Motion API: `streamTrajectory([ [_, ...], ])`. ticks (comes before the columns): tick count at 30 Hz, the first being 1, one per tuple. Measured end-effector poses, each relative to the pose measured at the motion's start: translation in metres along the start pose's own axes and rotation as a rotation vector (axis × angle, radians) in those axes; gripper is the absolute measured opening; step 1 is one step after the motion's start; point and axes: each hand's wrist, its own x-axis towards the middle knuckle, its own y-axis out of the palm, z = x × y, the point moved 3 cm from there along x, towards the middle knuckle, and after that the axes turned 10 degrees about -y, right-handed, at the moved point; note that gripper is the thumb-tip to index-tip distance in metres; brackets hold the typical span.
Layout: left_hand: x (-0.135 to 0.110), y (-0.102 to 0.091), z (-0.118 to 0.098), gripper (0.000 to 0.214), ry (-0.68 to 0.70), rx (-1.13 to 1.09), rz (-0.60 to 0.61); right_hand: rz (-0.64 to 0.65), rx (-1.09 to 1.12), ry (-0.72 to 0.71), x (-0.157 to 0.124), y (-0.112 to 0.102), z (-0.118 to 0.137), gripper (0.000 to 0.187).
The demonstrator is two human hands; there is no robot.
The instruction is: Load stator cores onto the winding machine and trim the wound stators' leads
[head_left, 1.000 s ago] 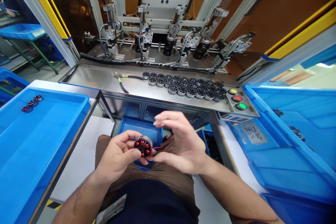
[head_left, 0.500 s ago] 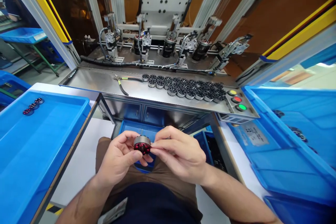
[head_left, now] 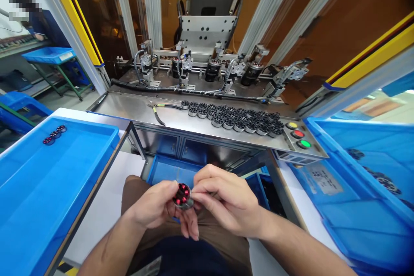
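Observation:
Above my lap, my left hand [head_left: 158, 205] is closed around a small round motor stator [head_left: 181, 195] with a grey metal rim and red wire windings inside. The wound face is turned up toward me. My right hand [head_left: 226, 198] pinches thumb and fingertips together at the stator's right edge. Whatever lies between those fingertips is too small to make out. Beyond the hands, several similar grey-and-black stators [head_left: 239, 118] stand in packed rows on the metal bench. Cutting pliers [head_left: 158, 110] with black and yellow-green handles lie left of them, jaws to the left.
A machine fixture [head_left: 213, 69] with clamps stands behind the bench. Coloured push buttons [head_left: 298, 134] sit at its right end. A blue tray [head_left: 80, 168] at left holds three red-wound parts [head_left: 54, 134]. Blue bins [head_left: 362, 207] stand at right. A person [head_left: 45, 21] is far left.
The stator has tipped so its red wound face turns up, and my left fingers have shifted around it. My right hand still pinches at its edge. The head view has tilted up slightly.

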Motion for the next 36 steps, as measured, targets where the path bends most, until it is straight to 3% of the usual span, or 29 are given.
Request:
streamTrajectory([
  [6, -0.009, 0.003, -0.005, 0.032, 0.308, 0.02, -0.231, -0.032, -0.104, 0.13, 0.001, -0.003, 0.001, 0.013],
  [10, -0.018, 0.006, -0.014, 0.027, 0.519, -0.047, -0.243, -0.103, -0.12, 0.196, 0.003, -0.001, 0.002, 0.012],
  [12, -0.02, 0.002, -0.017, 0.021, 0.561, -0.11, -0.223, -0.107, -0.073, 0.19, 0.006, 0.002, 0.001, 0.013],
  [15, -0.015, -0.006, -0.017, 0.028, 0.45, -0.146, -0.212, -0.052, 0.025, 0.111, 0.009, 0.005, 0.0, 0.011],
  [18, -0.006, -0.005, -0.007, 0.059, 0.099, -0.099, 0.002, -0.001, 0.067, 0.047, 0.01, 0.005, 0.0, 0.009],
  [20, -0.006, -0.002, -0.003, 0.06, -0.003, -0.08, 0.102, 0.01, 0.059, 0.037, 0.01, 0.003, 0.0, 0.009],
  [24, -0.01, -0.001, -0.009, 0.031, 0.175, -0.054, -0.09, -0.013, -0.022, 0.073, 0.01, 0.0, 0.0, 0.01],
  [27, -0.014, 0.001, -0.014, 0.033, 0.355, -0.041, -0.189, -0.073, -0.08, 0.158, 0.01, 0.0, -0.001, 0.013],
  [31, -0.017, -0.004, -0.019, 0.032, 0.559, -0.11, -0.22, -0.118, -0.052, 0.172, 0.009, 0.001, -0.002, 0.014],
  [33, -0.013, -0.008, -0.018, 0.033, 0.524, -0.129, -0.236, -0.092, 0.007, 0.124, 0.009, 0.002, -0.002, 0.012],
  [36, -0.004, -0.007, -0.009, 0.058, 0.177, -0.092, -0.097, -0.035, 0.068, 0.069, 0.008, 0.002, -0.003, 0.008],
])
